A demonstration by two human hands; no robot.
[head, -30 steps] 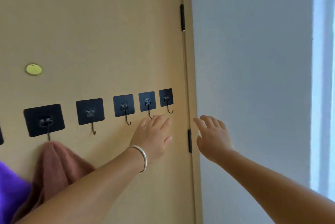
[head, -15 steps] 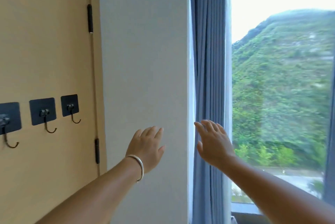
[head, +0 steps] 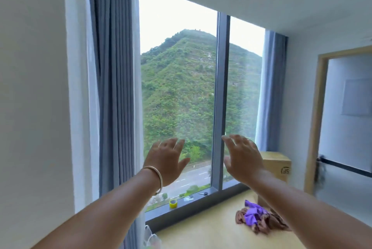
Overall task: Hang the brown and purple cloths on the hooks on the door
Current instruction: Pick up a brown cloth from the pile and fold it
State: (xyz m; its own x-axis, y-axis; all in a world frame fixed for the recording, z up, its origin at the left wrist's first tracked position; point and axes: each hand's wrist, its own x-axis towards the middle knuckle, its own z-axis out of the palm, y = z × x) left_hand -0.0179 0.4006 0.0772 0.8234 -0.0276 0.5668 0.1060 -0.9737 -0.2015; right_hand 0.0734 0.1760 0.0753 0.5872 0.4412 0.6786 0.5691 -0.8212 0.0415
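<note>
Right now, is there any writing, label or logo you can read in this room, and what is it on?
No text can be read.
Cardboard box by the window: a dark printed mark on its side, too blurred to read.
Yellow tape roll on the sill: no lettering shows.

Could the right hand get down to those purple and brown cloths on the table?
Probably yes. The right hand is open and empty, raised above the table, and the cloths lie in a heap just below its forearm. Nothing sits between them; the box stands behind.
</note>
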